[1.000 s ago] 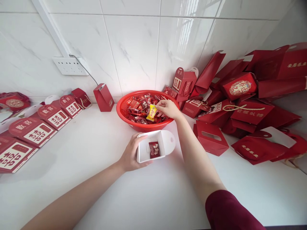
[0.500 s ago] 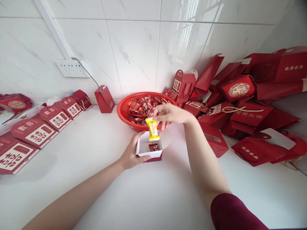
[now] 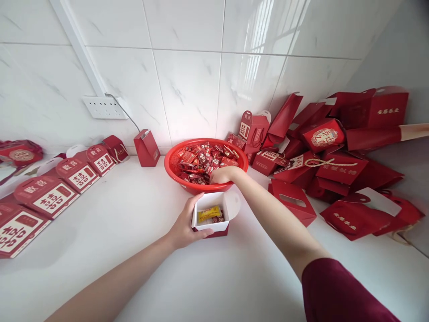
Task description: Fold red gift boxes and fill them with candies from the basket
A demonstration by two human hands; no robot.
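Head-worn view, forward and down

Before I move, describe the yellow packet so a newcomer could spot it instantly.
Start at the big red basket in mid-view. Just below it, the left hand holds an open, white-lined box. The yellow packet lies inside beside a dark red one; its bright colour sets it apart.
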